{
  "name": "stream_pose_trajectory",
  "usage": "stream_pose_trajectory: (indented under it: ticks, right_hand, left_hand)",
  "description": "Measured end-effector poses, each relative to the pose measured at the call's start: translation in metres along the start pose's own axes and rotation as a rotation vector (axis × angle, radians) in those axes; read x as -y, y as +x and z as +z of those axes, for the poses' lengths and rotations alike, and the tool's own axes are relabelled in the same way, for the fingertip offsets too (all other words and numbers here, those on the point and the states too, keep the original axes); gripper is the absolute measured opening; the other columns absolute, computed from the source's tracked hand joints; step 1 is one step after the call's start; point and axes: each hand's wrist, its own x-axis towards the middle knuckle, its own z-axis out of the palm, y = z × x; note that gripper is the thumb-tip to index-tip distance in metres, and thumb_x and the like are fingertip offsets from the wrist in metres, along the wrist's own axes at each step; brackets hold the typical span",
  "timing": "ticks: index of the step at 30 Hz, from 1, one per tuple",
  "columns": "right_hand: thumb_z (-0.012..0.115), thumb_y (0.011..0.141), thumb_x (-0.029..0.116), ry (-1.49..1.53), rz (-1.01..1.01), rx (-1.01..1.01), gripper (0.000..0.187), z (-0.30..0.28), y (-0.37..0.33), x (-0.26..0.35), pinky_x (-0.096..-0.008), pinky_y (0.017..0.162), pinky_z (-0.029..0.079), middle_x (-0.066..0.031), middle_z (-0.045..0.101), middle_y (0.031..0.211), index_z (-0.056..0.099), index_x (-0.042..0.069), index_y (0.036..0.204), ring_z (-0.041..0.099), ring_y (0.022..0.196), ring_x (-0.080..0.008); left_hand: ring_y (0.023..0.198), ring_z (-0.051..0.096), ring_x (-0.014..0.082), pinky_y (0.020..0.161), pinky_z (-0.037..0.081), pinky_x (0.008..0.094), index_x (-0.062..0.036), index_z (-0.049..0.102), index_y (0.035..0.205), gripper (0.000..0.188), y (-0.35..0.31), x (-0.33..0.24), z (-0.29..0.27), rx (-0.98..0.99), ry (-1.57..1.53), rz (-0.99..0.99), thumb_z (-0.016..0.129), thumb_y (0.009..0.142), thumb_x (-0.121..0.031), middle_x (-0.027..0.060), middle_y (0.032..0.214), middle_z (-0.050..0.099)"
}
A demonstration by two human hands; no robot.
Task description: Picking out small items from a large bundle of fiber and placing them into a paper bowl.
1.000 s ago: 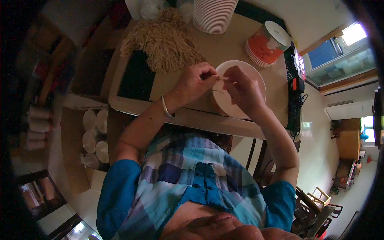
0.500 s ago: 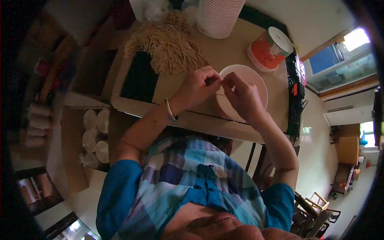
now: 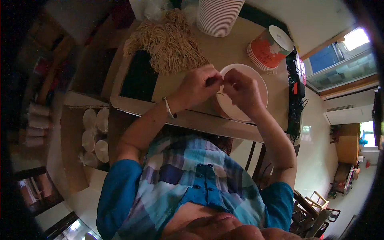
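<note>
Over a round white bowl [image 3: 256, 82] on the tan table [image 3: 224, 52], my left hand [image 3: 198, 86] and my right hand [image 3: 242, 90] meet fingertip to fingertip. Between the pinched fingers runs a thin tan strand [image 3: 221, 93]; both hands grip it. A metal bracelet sits on my left wrist. Just beyond my left hand lies a heap of tan stringy fibres [image 3: 168, 40] beside a dark mat [image 3: 140, 78].
A stack of white ribbed cups or bowls [image 3: 219, 16] stands at the far edge. An orange tub with a white lid [image 3: 269, 48] sits right of it. Dark cables and a device [image 3: 297, 84] run along the table's right side. Several white cups [image 3: 94, 134] fill a box lower left.
Both hands have stayed over the bowl, drawing slightly closer together with the strand pinched between them. The view has shifted a little.
</note>
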Motion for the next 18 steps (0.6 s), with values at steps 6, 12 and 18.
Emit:
stream_pose_trajectory:
  ticks: [6,12,18]
  right_hand:
    - [0.058,0.086,0.009,0.517,0.464,0.201,0.012,-0.013,0.006,0.006,-0.0223,0.042,0.042,-0.0045,0.063,0.074,0.061,0.003,0.095,0.052,0.051,-0.0071]
    - [0.057,0.089,0.012,0.513,0.53,0.175,0.01,-0.014,0.007,0.013,-0.0201,0.042,0.036,-0.0012,0.059,0.073,0.061,0.004,0.094,0.048,0.051,-0.0046]
    - [0.062,0.09,0.017,0.539,0.579,0.206,0.014,-0.013,0.001,0.011,-0.0183,0.042,0.031,0.0031,0.055,0.071,0.062,0.007,0.1,0.043,0.053,-0.0019]
  left_hand:
    - [0.069,0.06,0.0156,0.064,0.048,0.0276,-0.0006,0.063,0.089,0.011,0.0,0.001,-0.002,0.013,-0.067,-0.002,0.065,0.078,-0.003,0.0076,0.079,0.057]
    - [0.076,0.06,0.0134,0.065,0.048,0.0271,-0.0001,0.063,0.09,0.009,-0.003,0.013,0.004,-0.017,-0.191,-0.047,0.063,0.082,-0.005,0.0059,0.082,0.059]
    - [0.085,0.058,0.0141,0.078,0.046,0.0279,-0.0022,0.063,0.091,0.007,-0.001,0.001,-0.002,-0.013,-0.213,-0.144,0.06,0.086,-0.005,0.0051,0.086,0.059]
